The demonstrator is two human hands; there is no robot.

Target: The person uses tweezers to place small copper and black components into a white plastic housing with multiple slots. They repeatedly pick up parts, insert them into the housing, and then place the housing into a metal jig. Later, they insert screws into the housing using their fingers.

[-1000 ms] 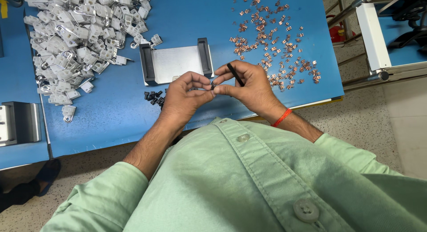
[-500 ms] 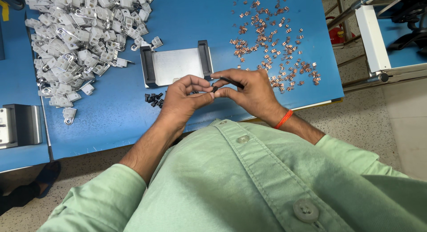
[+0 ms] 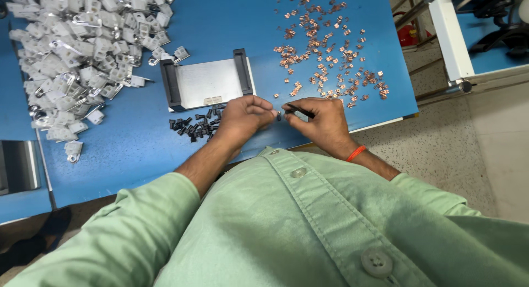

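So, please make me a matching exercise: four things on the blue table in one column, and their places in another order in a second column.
Things:
1. white parts
2. copper pieces
3. metal plate
4. black parts

Places:
A. between the two heaps, just beyond the hands
B. far right of the table
C. next to the left hand, in front of the plate
D. far left of the table

Pairs: 1-D, 2-B, 3-A, 4-C

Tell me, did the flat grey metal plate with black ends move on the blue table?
No. The flat grey metal plate with black ends lies just beyond the hands, between the white plastic pieces and copper bits, as before.
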